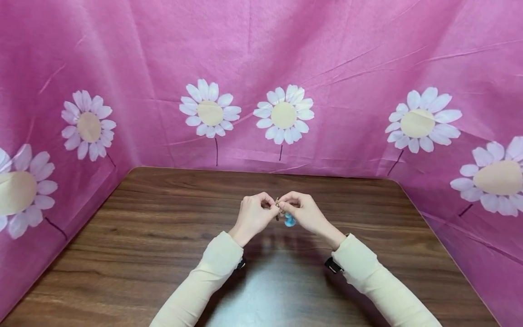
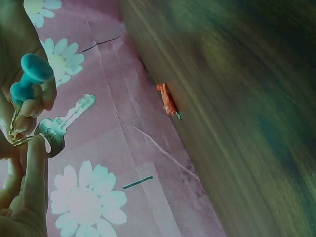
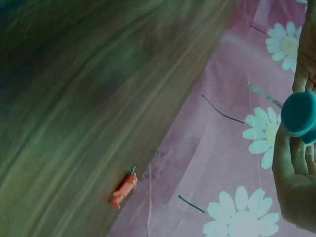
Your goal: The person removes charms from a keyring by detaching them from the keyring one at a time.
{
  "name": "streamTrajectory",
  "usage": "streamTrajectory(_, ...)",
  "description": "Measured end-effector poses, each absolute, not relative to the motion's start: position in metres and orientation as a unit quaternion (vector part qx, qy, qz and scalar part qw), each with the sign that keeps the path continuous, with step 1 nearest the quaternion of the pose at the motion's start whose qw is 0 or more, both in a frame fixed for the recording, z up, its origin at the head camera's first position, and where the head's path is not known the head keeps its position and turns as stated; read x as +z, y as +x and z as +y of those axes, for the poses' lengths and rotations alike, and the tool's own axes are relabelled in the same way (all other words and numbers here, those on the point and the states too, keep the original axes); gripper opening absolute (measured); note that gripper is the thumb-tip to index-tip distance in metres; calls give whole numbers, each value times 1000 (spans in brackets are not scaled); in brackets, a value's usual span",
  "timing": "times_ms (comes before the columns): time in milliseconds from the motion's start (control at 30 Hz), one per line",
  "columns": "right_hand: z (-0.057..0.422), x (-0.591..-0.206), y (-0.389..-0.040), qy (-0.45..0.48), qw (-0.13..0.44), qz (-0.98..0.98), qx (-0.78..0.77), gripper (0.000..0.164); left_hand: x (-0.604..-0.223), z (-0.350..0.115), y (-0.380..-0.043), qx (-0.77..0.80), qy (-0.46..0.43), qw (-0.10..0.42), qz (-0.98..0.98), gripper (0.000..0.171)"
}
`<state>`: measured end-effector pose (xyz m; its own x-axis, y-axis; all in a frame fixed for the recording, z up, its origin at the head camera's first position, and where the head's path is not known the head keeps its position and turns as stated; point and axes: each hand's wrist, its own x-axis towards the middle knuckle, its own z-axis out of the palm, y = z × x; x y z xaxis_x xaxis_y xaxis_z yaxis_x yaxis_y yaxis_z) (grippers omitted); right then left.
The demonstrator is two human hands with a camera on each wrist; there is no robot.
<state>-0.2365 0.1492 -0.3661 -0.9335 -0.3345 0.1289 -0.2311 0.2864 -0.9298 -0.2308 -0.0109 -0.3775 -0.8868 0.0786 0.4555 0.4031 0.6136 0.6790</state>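
Note:
Both hands meet over the middle of the table, fingertips nearly touching. My left hand (image 1: 252, 217) pinches a gold metal key ring (image 2: 22, 140) beside the head of a silver key (image 2: 76, 113). Between thumb and fingers, my right hand (image 1: 311, 217) pinches the gold clasp end of a blue charm (image 1: 289, 220). In the left wrist view this charm has rounded, knobbed ends and dangles by the right fingers. Fingers partly hide where ring and clasp join. The right wrist view shows the blue charm (image 3: 298, 113) close up, with the key behind it.
A small orange object with a green tip (image 2: 168, 101) lies on the table near its edge; the wrist views show it. The brown wood-grain table (image 1: 122, 236) is surrounded by a pink curtain (image 1: 245, 45) printed with white flowers. A dark band (image 1: 333, 265) shows at the right cuff.

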Motion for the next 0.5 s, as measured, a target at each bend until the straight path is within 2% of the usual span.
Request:
streamTrajectory(100, 148, -365, -240, -178, 63, 786, -589, 16, -376, -13, -232, -420, -132, 196, -876, 5)
streamTrajectory(233, 148, -363, -242, -185, 55, 792, -580, 14, -375, -14, -232, -424, -128, 193, -876, 5)
streamTrajectory(333, 149, -364, -241, -203, 14, 814, -543, 10, -374, -13, -233, -427, -131, 193, -874, 5)
streamTrajectory(500, 154, -373, -238, -254, -86, 839, -473, 6, -373, -9, -235, -443, -140, 167, -870, 6)
